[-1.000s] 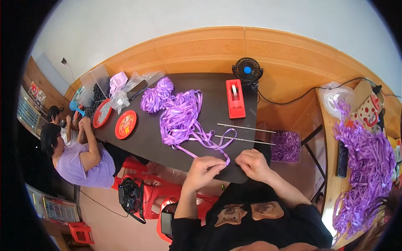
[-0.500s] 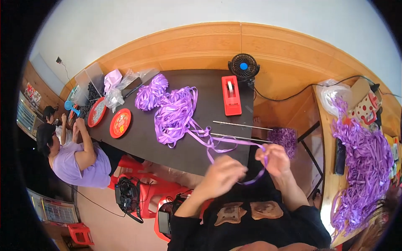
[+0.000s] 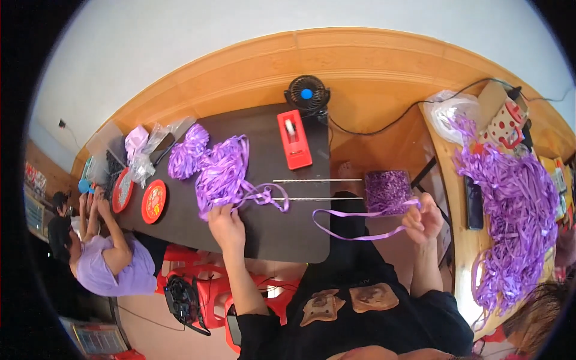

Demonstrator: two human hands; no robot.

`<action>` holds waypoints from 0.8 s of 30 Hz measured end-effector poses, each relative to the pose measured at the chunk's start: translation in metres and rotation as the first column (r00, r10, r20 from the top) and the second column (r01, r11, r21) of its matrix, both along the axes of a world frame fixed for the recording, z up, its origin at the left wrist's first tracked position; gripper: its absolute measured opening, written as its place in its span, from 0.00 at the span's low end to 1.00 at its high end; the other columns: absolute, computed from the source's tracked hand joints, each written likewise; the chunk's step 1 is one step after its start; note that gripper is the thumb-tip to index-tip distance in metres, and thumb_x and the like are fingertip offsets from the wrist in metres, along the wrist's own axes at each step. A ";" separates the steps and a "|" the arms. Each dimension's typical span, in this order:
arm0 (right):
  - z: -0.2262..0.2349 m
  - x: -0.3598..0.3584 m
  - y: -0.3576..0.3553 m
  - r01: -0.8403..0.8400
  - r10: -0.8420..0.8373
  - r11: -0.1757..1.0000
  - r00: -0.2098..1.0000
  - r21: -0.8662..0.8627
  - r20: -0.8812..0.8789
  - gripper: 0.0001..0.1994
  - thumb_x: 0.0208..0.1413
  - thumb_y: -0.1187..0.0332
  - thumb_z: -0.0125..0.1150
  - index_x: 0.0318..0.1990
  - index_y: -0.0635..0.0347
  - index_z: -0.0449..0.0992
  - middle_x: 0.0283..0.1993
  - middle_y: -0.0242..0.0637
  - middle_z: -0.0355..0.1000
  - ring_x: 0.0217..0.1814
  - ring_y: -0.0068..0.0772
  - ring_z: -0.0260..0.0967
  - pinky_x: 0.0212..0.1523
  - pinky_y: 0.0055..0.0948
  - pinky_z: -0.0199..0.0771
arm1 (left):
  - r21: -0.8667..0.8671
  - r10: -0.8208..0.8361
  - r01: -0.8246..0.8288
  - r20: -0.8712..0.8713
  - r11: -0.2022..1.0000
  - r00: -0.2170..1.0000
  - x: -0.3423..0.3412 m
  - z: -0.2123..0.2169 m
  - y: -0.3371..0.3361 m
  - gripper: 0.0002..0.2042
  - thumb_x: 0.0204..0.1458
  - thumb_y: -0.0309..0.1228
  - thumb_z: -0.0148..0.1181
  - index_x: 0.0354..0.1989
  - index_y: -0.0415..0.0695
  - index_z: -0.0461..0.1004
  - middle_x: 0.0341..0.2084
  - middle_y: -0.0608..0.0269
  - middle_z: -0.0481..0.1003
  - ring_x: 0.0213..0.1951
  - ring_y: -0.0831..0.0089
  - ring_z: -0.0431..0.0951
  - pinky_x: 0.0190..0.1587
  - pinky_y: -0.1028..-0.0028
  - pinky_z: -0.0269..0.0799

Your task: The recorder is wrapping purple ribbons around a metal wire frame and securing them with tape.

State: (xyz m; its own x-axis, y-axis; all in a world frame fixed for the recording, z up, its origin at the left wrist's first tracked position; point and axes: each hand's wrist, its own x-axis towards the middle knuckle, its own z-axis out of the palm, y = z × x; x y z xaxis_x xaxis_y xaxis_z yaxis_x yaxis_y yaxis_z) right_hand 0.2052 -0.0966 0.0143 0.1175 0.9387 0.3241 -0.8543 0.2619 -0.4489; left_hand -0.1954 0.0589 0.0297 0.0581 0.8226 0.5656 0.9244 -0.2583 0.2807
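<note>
My right hand (image 3: 423, 219) is closed on a loop of narrow purple ribbon (image 3: 360, 239), which hangs to the left over my lap. Stretched out to the table, my left hand (image 3: 227, 228) has its fingers bunched against the lower edge of a loose pile of purple ribbon (image 3: 223, 169); its fingertips are partly hidden there. A few strands (image 3: 267, 195) trail rightward from that pile. Two thin metal rods (image 3: 318, 180) lie side by side, reaching past the table's right edge. Behind the pile is a second purple ribbon bundle (image 3: 189, 151).
A red tape dispenser (image 3: 294, 141) and a small black fan (image 3: 307, 95) stand at the dark table's far right. Red plates (image 3: 153, 203) are on the left, near a person in lilac (image 3: 114, 267). On the right, a wooden table (image 3: 459, 252) bears heaped purple ribbon (image 3: 513, 222).
My left hand has moved left, away from my right hand, to the ribbon pile. My right hand has shifted slightly right with its loop. The whole view has turned a little right.
</note>
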 end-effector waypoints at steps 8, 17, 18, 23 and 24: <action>0.031 -0.014 0.003 -0.072 0.184 0.981 0.663 -0.182 0.725 0.06 0.47 0.85 0.57 0.32 0.66 0.72 0.30 0.34 0.71 0.33 0.23 0.71 0.34 0.20 0.69 | -0.035 -0.681 0.798 0.499 0.601 0.535 0.131 0.045 -0.060 0.09 0.47 0.24 0.59 0.38 0.39 0.76 0.37 0.55 0.74 0.41 0.59 0.73 0.45 0.66 0.67; 0.065 -0.019 0.007 0.002 0.032 0.999 0.220 -0.033 0.975 0.11 0.41 0.83 0.56 0.35 0.63 0.72 0.27 0.36 0.71 0.29 0.26 0.72 0.29 0.23 0.68 | -0.241 -0.501 0.961 0.820 0.136 0.276 0.186 0.023 -0.075 0.08 0.50 0.22 0.56 0.39 0.34 0.74 0.25 0.58 0.73 0.27 0.75 0.72 0.30 0.76 0.66; 0.067 -0.019 0.007 0.061 -0.024 0.998 0.130 0.016 0.991 0.11 0.40 0.83 0.56 0.34 0.62 0.72 0.27 0.37 0.71 0.28 0.29 0.72 0.28 0.24 0.68 | -0.214 -0.426 0.969 0.871 0.120 0.245 0.186 0.021 -0.076 0.09 0.49 0.21 0.57 0.39 0.35 0.76 0.23 0.63 0.74 0.26 0.81 0.71 0.30 0.79 0.66; 0.061 -0.019 0.007 0.096 -0.193 0.977 0.052 0.188 0.980 0.09 0.39 0.82 0.57 0.32 0.62 0.72 0.26 0.39 0.70 0.25 0.36 0.71 0.25 0.28 0.67 | -0.279 -0.282 0.959 0.917 0.058 0.284 0.186 0.015 -0.078 0.09 0.50 0.22 0.57 0.40 0.36 0.76 0.23 0.66 0.75 0.26 0.82 0.70 0.30 0.80 0.66; 0.061 -0.019 0.008 0.082 -0.224 0.972 0.052 0.219 0.973 0.09 0.39 0.81 0.57 0.31 0.62 0.72 0.26 0.38 0.70 0.25 0.37 0.70 0.25 0.29 0.67 | -0.312 -0.282 0.949 0.908 0.043 0.311 0.186 0.015 -0.078 0.09 0.50 0.22 0.57 0.41 0.36 0.76 0.23 0.66 0.74 0.26 0.83 0.70 0.30 0.80 0.67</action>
State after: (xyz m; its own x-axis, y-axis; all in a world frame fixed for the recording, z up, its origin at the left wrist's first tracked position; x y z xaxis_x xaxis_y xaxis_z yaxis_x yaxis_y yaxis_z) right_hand 0.1858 -0.0888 0.0756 -0.2398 0.9085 0.3422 0.4241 0.4151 -0.8049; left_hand -0.0091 -0.0189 0.0445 0.8267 0.5608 -0.0453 0.0562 -0.0022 0.9984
